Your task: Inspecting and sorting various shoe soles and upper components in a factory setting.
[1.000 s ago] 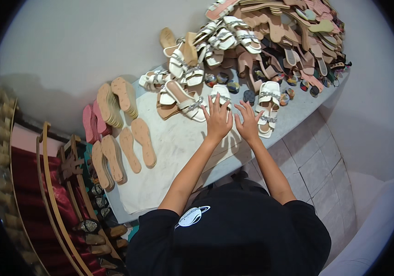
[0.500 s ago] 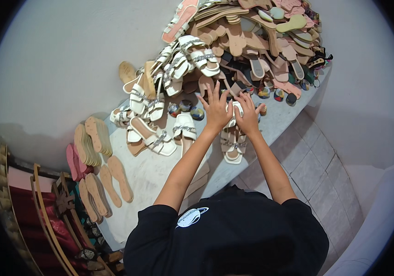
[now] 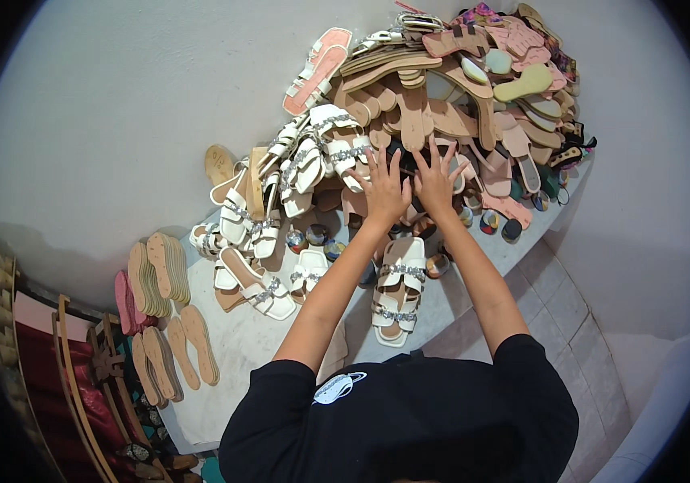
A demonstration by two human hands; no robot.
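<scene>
Both arms stretch forward over the near edge of a large heap of sandals and soles. My left hand [image 3: 388, 191] is open with fingers spread, beside white strappy sandals [image 3: 330, 133] with silvery trim. Close to it on the right, my right hand [image 3: 435, 183] is open too, its fingers apart over dark and tan shoe parts. Whether the fingertips touch the heap I cannot tell. Between my forearms lies a pair of white sandals [image 3: 400, 286] with silvery braided straps, nearer my body, apart from both hands.
Tan soles [image 3: 413, 117] are stacked at the back of the grey-white table [image 3: 240, 354]. Round multicoloured pieces [image 3: 490, 220] sit along its right side. More soles [image 3: 169, 266] lie at the left, near a wooden rack [image 3: 71, 378]. Tiled floor [image 3: 558, 322] shows on the right.
My hands have left the white sandals between my arms and reach farther out, over the heap. The whole scene has shifted downward in the view.
</scene>
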